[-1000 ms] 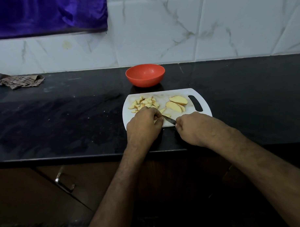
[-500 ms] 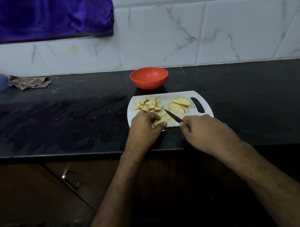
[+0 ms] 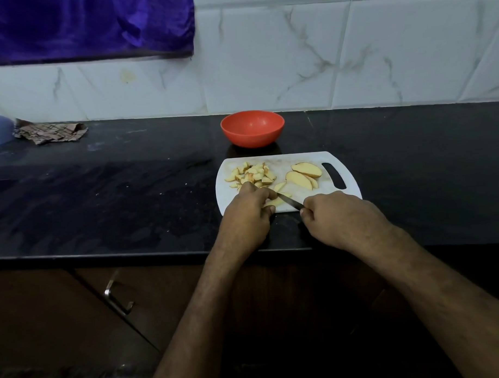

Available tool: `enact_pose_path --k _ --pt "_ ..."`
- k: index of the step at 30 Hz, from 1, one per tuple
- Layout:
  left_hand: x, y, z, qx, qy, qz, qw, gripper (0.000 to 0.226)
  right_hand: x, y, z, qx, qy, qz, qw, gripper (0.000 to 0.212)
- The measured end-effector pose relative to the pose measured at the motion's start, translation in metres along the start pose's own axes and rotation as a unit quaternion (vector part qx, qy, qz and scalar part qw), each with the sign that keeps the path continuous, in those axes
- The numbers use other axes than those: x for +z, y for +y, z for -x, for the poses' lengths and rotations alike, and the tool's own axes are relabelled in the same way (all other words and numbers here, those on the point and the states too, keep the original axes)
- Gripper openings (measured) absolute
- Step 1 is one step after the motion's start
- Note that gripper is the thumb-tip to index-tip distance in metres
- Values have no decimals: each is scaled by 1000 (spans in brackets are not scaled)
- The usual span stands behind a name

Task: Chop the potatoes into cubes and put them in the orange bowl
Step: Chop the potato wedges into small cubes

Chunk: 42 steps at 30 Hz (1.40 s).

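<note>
**Fig. Head view: knife at a held potato strip, with the risks of the cut**

Head view. The left hand (image 3: 247, 214) rests on the near edge of the white board (image 3: 227, 201), its fingers curled down over a potato strip (image 3: 273, 202) and pinching it against the board. The right hand (image 3: 338, 216) is closed round the knife handle, which it hides; the blade (image 3: 288, 201) runs up and to the left, its tip meeting the strip just beside the left fingertips. The chief risk, judged from this spacing, is a nick to those fingertips: the blade works very close to them, and a thin wet strip may slide or roll under pressure. A second risk is that the board shifts on the counter (image 3: 129, 193), since only the left hand's weight seems to steady it. Small pieces may also skip off the near edge. Both forearms reach in from below, wrists low, the right wrist turned inward. A heap of cubes (image 3: 252, 174) lies on the far left of the board; uncut wedges (image 3: 303, 175) lie to the right, near the handle slot. The orange bowl (image 3: 252, 128) stands just beyond the board and looks empty, so chopping appears to be partway through and no transfer has begun.
</note>
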<state>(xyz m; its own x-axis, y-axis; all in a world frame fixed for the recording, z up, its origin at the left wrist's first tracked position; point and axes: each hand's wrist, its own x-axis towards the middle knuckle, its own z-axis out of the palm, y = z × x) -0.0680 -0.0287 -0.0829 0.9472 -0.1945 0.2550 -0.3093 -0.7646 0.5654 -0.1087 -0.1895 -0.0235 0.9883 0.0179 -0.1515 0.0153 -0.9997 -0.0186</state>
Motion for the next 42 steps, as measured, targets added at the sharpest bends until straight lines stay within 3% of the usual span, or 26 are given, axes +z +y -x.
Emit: enact_pose_path --k 13,21,25,33,38,42 --pt "3 0 2 -35 65 25 997 23 1 -13 -3 1 11 12 1000 33" --pt "6 1 2 -54 110 18 992 18 -16 -11 3 21 -70 23 997 34" --pt "5 0 3 -104 159 37 981 15 -12 -19 5 20 -62 31 997 33" --pt "0 4 8 -108 162 42 980 11 2 -25 -10 5 16 -3 1000 34" --pt "-5 -5 5 -87 97 41 991 21 9 -12 -5 -6 58 -55 997 35" --pt "-5 -7 6 -80 98 48 991 17 15 -19 2 -34 30 -117 992 34"
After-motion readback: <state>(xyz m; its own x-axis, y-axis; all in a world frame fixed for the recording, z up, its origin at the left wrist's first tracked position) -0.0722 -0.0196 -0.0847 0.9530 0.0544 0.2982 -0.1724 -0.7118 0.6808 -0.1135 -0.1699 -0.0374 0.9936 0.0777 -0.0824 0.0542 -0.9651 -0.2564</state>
